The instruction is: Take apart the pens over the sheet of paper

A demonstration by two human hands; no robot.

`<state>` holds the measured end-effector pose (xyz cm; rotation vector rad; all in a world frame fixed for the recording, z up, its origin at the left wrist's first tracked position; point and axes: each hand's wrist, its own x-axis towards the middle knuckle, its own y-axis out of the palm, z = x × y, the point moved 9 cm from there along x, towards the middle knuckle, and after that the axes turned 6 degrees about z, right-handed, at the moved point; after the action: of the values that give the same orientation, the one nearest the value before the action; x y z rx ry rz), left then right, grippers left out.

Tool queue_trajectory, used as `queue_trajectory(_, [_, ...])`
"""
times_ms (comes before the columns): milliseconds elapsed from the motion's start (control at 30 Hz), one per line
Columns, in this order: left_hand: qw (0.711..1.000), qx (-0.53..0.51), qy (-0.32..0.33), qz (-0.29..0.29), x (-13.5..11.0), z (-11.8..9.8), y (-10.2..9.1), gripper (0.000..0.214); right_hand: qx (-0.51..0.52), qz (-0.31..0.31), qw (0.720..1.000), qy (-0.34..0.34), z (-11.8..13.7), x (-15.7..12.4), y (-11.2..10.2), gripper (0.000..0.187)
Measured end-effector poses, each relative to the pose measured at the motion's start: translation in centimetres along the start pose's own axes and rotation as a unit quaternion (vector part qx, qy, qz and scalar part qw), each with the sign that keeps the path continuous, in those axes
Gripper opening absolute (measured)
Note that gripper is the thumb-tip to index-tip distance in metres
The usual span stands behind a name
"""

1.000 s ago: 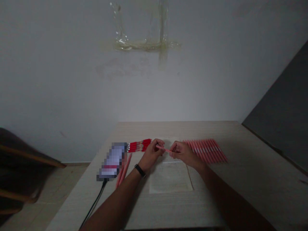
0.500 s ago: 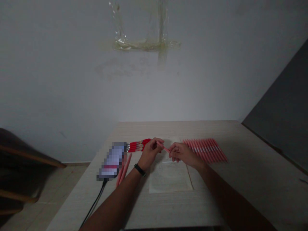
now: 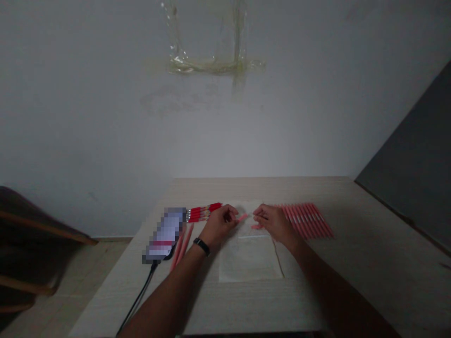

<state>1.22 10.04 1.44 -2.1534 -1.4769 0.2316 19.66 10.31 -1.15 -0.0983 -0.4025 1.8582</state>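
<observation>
standing by the table (image 3: 246, 307), i note two bare hands working close together over its middle, a gap between their fingertips. left hand (image 3: 221, 221): fingers curled nearly shut, a short pink piece (image 3: 243, 217) pinched at the fingertips and pointing toward the other hand; black band (image 3: 202, 246) on the wrist. right hand (image 3: 274, 220): fingers drawn together, a second pink piece (image 3: 256, 226) jutting from beneath them; a pale, thin bit shows by its fingertips, too blurred to identify. both pink pieces sit above a translucent sheet (image 3: 250, 263) lying flat on the table. just beyond the right hand, a slanted row of pink pens (image 3: 306, 220) lies side by side. by the left hand, a group of red pens (image 3: 202, 213) reaches toward a phone (image 3: 164, 234), its screen pixelated, with a dark cable (image 3: 137, 300) running from its near end. two pink sticks (image 3: 183, 249) lie between phone and left forearm. wall (image 3: 299, 117) behind carries strips of shiny clear tape (image 3: 207, 69)
</observation>
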Motion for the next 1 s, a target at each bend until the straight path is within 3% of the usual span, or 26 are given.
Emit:
queue_trajectory(100, [0.999, 0.044, -0.021, -0.018, -0.1, 0.5, -0.6, 0.019, -0.072, 0.032, 0.997, 0.002, 0.3, -0.2, 1.1, 0.014])
queue_trajectory(233, [0.995, 0.082, -0.056, 0.0, -0.4, 1.5, 0.0, 0.016, -0.175, 0.057, 0.982, -0.034, 1.7, -0.5, 2.8, 0.008])
queue_trajectory(367, [0.989, 0.132, -0.065, -0.001, -0.5, 1.9, 0.4, 0.011, -0.19, 0.081, 0.978, -0.035, 2.1, -0.7, 4.0, 0.007])
queue_trajectory(500, [0.983, 0.175, -0.044, -0.04, -0.5, 1.4, -0.2, 0.012, -0.157, 0.089, 0.983, -0.019, 1.5, -0.6, 3.9, 0.01])
queue_trajectory(700, [0.981, 0.188, -0.027, -0.029, -0.5, 1.7, 0.1, 0.011, -0.13, 0.077, 0.988, -0.025, 1.4, -0.6, 2.8, 0.013])
queue_trajectory(867, [0.981, 0.19, -0.012, -0.041, -0.6, 1.7, 0.1, 0.013, -0.187, 0.043, 0.98, -0.052, 2.6, -0.6, 2.9, 0.019])
queue_trajectory(1000, [0.987, 0.156, -0.029, -0.039, -0.6, 1.8, 0.2, 0.011, -0.218, 0.052, 0.971, -0.088, 3.5, -0.7, 3.4, 0.021])
